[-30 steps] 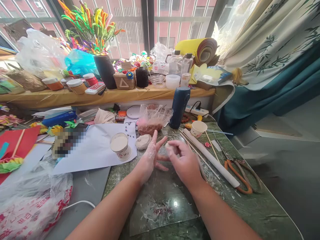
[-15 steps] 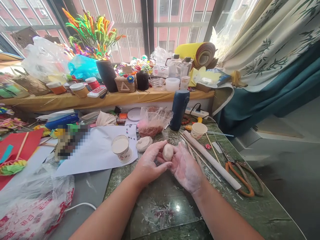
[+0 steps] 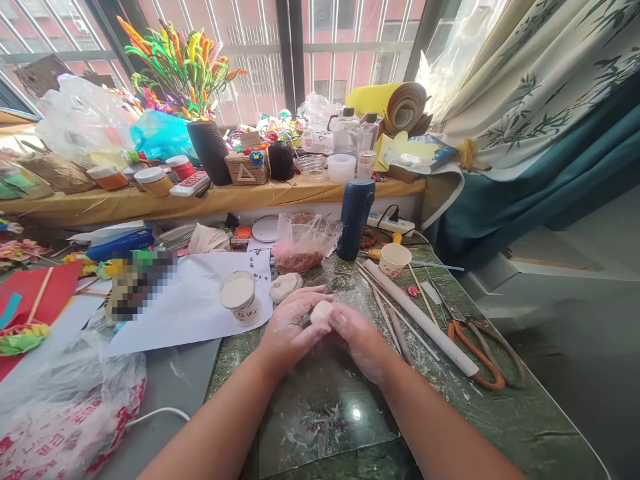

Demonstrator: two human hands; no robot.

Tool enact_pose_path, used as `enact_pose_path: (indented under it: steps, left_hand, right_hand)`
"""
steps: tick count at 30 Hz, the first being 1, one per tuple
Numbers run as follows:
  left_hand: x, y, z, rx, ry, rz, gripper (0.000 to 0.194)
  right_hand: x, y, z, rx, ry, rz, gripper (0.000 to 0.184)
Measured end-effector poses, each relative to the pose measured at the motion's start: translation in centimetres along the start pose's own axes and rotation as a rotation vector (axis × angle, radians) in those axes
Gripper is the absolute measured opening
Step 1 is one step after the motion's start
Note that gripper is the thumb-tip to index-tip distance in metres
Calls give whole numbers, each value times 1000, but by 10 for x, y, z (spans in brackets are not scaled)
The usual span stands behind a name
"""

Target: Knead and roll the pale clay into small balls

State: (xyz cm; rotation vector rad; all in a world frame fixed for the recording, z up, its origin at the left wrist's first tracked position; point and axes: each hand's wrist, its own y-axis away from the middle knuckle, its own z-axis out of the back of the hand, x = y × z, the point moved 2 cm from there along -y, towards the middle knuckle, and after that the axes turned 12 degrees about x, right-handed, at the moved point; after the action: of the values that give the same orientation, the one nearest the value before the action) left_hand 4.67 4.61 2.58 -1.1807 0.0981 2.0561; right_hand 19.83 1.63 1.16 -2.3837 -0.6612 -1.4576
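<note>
A small pale lump of clay (image 3: 321,312) is held between my two hands above the worktop. My left hand (image 3: 295,327) curls round it from the left, thumb on its near side. From the right, my right hand (image 3: 361,339) closes over it with bent fingers; both hands are dusted with white powder. A flattened piece of the same pale clay (image 3: 286,287) lies just beyond my left hand. To its left, a paper cup of white powder (image 3: 238,291) stands on a white sheet (image 3: 175,300). Under my hands is a clear, powder-smeared board (image 3: 320,427).
On the right lie a pale rolling pin (image 3: 423,320), thin sticks, scissors with orange handles (image 3: 475,347) and a paper cup (image 3: 395,259). A dark blue flask (image 3: 355,220) and a bag of reddish-brown material (image 3: 300,257) stand behind. Plastic bags (image 3: 75,413) lie at left.
My right hand has turned from an open palm to bent fingers closing on the clay. The lump has shifted slightly left and nearer my left fingers. The view has moved a little.
</note>
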Motion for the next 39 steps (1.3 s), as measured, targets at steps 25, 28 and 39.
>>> enact_pose_path:
  steps: [25,28,39]
  left_hand:
    - [1,0,-15,193,215,-130,78]
    - [2,-1,-17,207,258,-140,80]
    - [-6,0,-19,228,358,-120,67]
  right_hand:
    - [-6,13,-9,132,412,-42,56]
    - [-7,14,-8,126,416,-71,46]
    - [-16,14,-12,37,315,1,44]
